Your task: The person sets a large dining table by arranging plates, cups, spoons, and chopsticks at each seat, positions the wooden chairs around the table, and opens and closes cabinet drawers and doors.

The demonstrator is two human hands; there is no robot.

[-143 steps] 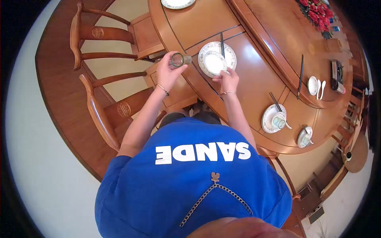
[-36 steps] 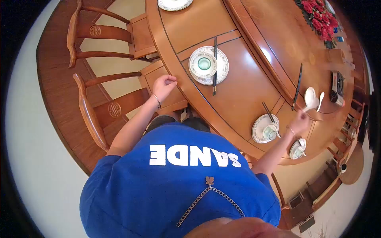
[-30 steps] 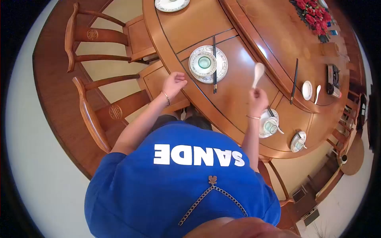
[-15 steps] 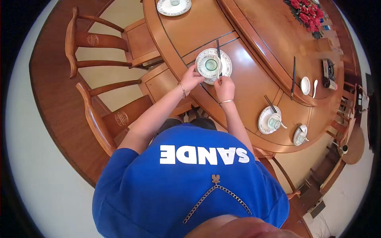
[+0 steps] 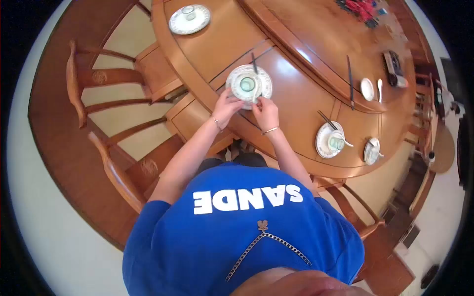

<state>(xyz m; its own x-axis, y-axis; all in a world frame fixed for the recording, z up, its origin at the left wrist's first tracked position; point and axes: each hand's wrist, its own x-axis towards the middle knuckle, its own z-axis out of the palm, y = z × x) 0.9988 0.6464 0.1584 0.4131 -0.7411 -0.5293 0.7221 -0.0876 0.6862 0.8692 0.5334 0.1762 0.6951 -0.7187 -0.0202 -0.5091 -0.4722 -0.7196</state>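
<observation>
A white patterned bowl (image 5: 239, 92) with a clear greenish glass (image 5: 247, 84) inside it rests over a patterned plate (image 5: 267, 88). The fingers of my left hand (image 5: 226, 106) are closed on the bowl's near left rim. At the near right side, my right hand (image 5: 266, 113) pinches the white spoon (image 5: 255, 98), most of whose handle is hidden by the fingers. Dark chopsticks (image 5: 254, 63) lie across the plate's far edge, their lower part out of sight behind the bowl.
To the right are two settings, one a plate (image 5: 323, 143) with glass and chopsticks. A plate with a glass (image 5: 188, 13) stands at the far left. The raised turntable (image 5: 316, 44) carries chopsticks, a small dish (image 5: 367, 89) and red flowers (image 5: 363, 10). Chairs (image 5: 106, 78) line the left.
The whole view has shifted, so the table appears farther left. The bowl now sits nearer the middle of its plate. Both hands stay at its near rim, the right one still on the spoon.
</observation>
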